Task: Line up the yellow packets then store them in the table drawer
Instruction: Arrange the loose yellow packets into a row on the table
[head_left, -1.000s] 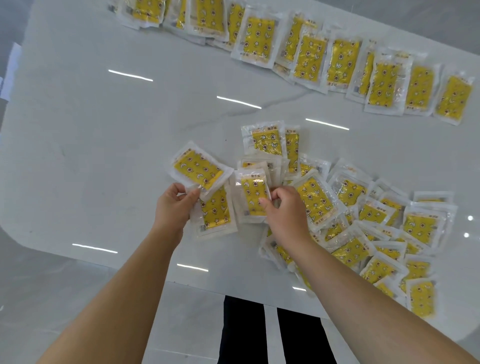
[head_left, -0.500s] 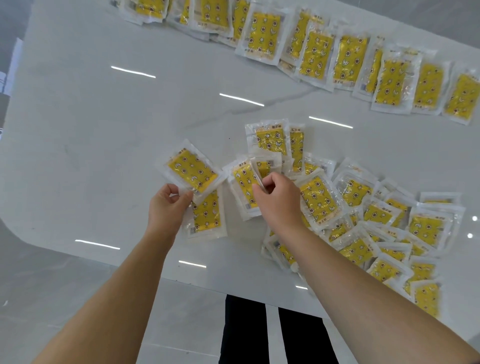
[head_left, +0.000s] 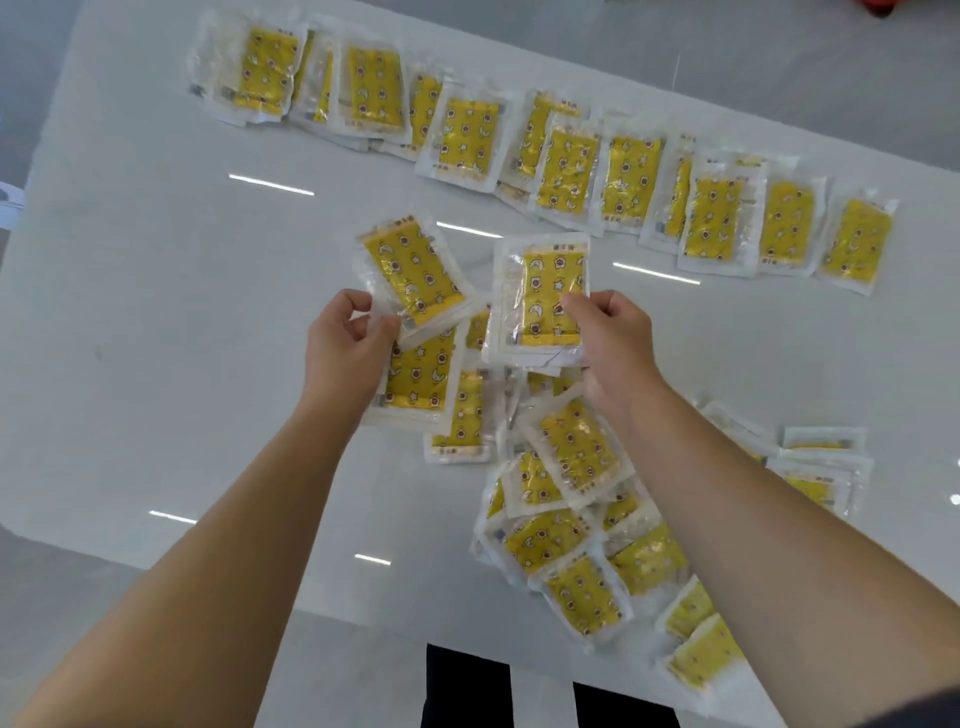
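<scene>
Grey floor (head_left: 78, 623) beyond table edge — dark trouser legs (head_left: 467, 686) below; red object (head_left: 891, 6) top right.

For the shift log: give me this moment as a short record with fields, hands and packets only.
left hand: pinching a tilted yellow packet, raised above the table
right hand: holding an upright packet, more edges showing behind it
far row: packets laid overlapping along the far edge
loose pile: unsorted, near the right arm
drawer: not in view

A glossy white surface (head_left: 156, 291) carries a row of yellow packets (head_left: 566, 171) along its far side. Nearer than that row, toward the near edge, lies a loose overlapping pile of packets (head_left: 571, 519).
</scene>
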